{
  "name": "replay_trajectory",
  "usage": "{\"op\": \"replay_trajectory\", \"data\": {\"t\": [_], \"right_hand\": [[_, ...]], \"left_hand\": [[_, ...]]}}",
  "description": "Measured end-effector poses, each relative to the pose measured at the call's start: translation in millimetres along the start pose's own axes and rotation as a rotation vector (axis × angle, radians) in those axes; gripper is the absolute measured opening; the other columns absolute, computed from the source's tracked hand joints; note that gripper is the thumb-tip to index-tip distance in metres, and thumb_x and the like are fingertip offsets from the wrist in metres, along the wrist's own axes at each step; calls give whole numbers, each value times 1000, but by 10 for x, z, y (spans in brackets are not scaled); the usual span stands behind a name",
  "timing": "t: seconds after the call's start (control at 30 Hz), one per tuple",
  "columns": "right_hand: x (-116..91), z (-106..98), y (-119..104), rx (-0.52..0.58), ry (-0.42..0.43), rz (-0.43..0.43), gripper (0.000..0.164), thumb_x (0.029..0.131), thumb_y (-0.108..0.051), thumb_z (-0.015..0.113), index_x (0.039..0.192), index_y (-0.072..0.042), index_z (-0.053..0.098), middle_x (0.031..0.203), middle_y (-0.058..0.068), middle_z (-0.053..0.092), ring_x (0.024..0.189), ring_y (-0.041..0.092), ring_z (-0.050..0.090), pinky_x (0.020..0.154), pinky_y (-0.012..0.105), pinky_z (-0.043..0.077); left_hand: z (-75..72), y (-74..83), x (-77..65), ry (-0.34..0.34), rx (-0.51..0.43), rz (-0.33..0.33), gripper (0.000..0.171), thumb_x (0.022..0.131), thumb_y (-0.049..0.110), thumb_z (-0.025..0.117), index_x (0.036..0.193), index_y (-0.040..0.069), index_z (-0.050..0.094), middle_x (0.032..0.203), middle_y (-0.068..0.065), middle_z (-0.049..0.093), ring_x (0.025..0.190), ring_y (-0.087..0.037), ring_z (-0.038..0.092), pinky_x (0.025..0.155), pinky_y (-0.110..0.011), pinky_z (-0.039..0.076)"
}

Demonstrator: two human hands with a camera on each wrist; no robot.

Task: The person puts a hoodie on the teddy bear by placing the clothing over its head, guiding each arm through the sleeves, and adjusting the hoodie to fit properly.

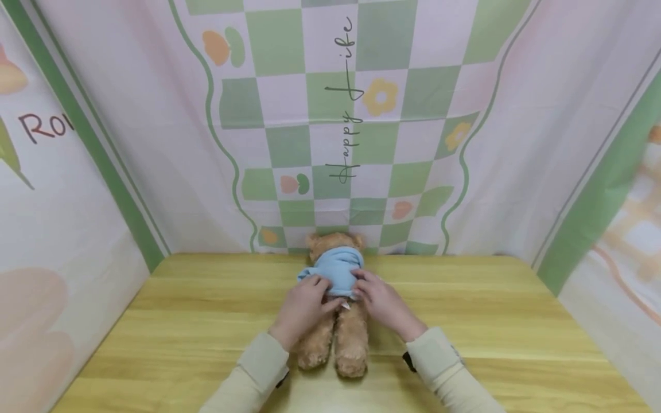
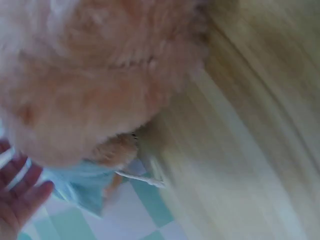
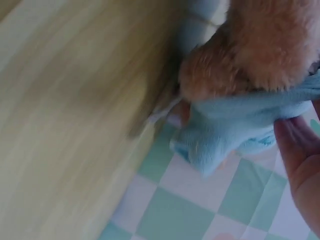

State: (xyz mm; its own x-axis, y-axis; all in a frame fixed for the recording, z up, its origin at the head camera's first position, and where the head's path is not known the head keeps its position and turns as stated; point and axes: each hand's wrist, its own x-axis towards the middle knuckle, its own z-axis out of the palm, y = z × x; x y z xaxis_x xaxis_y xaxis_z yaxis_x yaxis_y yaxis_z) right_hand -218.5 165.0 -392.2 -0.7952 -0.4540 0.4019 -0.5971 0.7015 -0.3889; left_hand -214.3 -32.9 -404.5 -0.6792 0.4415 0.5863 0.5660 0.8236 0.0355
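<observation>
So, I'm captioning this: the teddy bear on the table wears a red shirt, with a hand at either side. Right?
Only the colour is wrong: the head view shows the shirt light blue. The teddy bear is on the table, left hand and right hand at either side.

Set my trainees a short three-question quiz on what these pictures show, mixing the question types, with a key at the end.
1. Fill in the missing word: the plush bear wears a shirt that is light ____.
2. True or false: the bear's head lies nearer the checked backdrop than its feet do.
3. Multiple choice: what are the fingertips of the right hand touching? A) an ear; B) a foot; C) the shirt.

Key: 1. blue; 2. true; 3. C.
</observation>
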Motion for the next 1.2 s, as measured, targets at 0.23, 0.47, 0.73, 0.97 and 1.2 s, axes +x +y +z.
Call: {"op": "replay_trajectory", "data": {"t": [0.23, 0.47, 0.73, 0.97, 1.2], "right_hand": [[43, 6, -50, 60, -12, 2, 15, 96, -11, 53, 83, -7, 59, 130, 24, 54, 119, 42, 54, 99, 52, 45], [59, 25, -61, 87, -66, -60, 11, 92, -10, 60, 83, -9, 54, 132, 28, 47, 125, 43, 47, 98, 53, 44], [21, 108, -60, 8, 61, -81, 16, 81, -6, 73, 80, -13, 59, 120, 18, 57, 111, 33, 60, 88, 41, 53], [-39, 155, 34, -1, 194, -111, 26, 71, -3, 81, 76, -8, 56, 109, 14, 61, 93, 25, 65, 76, 32, 56], [-85, 124, 81, -74, 172, -163, 22, 72, -7, 81, 74, -10, 59, 107, 13, 62, 98, 26, 64, 77, 30, 57]], "left_hand": [[40, 21, -1, 140, 280, 129, 25, 84, 39, 70, 81, 16, 62, 72, 4, 59, 56, -9, 55, 49, -21, 47], [88, -16, -37, 107, 363, 209, 14, 85, 28, 69, 84, 16, 62, 76, 4, 60, 60, -7, 55, 49, -19, 47], [145, -63, -93, 42, 39, 13, 16, 83, 12, 72, 89, 12, 57, 86, -1, 61, 75, -15, 62, 64, -26, 53], [125, -177, -175, 74, -98, -92, 19, 80, 11, 70, 86, 9, 51, 79, -3, 53, 63, -13, 50, 53, -24, 45], [76, -262, -226, 106, -32, 55, 17, 80, 8, 72, 81, 10, 55, 72, -1, 56, 59, -11, 56, 50, -22, 46]]}}
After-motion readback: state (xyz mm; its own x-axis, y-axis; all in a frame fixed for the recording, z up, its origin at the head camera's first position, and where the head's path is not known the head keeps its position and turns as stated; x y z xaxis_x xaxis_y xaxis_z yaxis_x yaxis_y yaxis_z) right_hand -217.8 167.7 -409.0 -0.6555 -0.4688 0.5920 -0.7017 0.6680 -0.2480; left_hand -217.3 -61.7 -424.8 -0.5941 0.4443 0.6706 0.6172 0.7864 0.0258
